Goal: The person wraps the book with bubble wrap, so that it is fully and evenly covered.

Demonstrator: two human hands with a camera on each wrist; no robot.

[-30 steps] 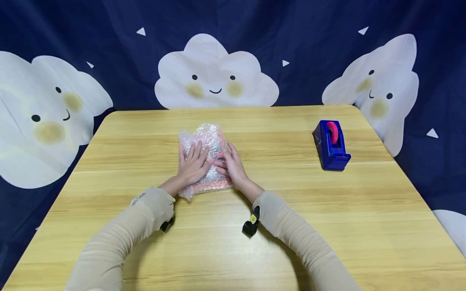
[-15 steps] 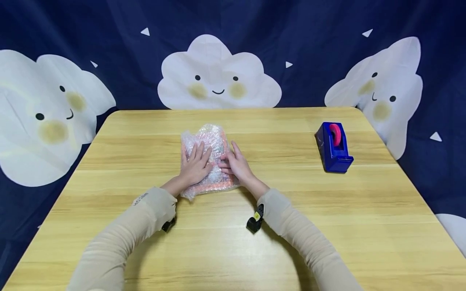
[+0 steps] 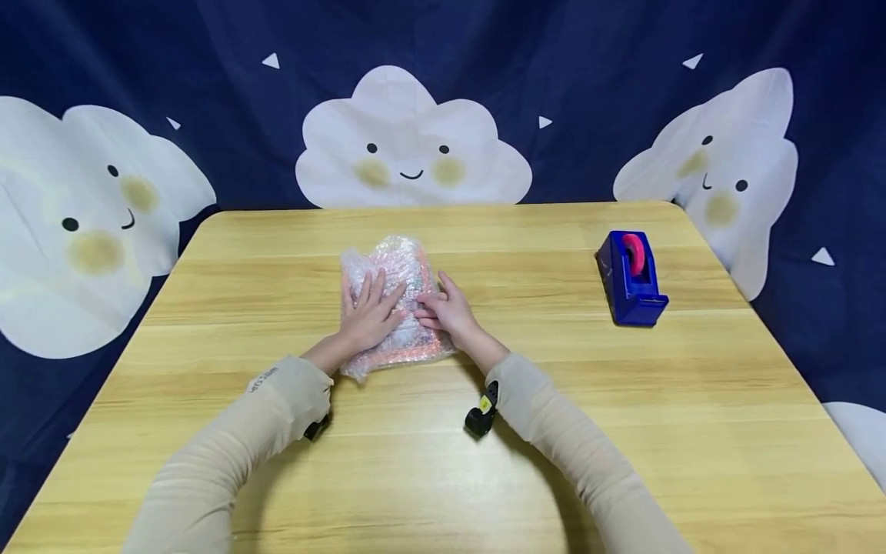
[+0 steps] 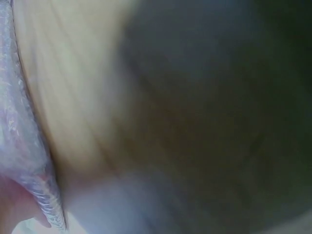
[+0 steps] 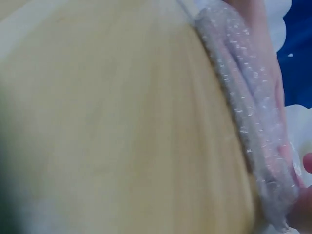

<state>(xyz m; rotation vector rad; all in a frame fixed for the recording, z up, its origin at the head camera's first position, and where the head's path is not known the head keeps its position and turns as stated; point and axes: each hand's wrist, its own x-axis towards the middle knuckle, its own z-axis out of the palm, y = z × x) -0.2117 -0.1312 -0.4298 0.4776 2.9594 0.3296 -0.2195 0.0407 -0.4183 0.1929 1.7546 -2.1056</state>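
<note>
A flat item wrapped in clear bubble wrap (image 3: 404, 265), with orange-pink borders showing through, lies on the table left of the middle. My left hand (image 3: 367, 319) rests flat on its left half, fingers spread. At its right side is my right hand (image 3: 451, 314), some fingertips on the wrap and one finger pointing away from me. In the left wrist view the wrap (image 4: 19, 122) fills the left edge, and most of the picture is dark and blurred. The right wrist view has the wrap's near edge (image 5: 239, 92) from low down, with part of a hand behind it.
A blue tape dispenser (image 3: 631, 288) with a pink roll stands on the right side of the wooden table (image 3: 554, 431). Behind the table hangs a dark blue cloth (image 3: 574, 46) with white smiling clouds.
My right hand has shifted slightly right along the wrap's edge. The left hand stays flat in place on the wrap, and the head view sways a little.
</note>
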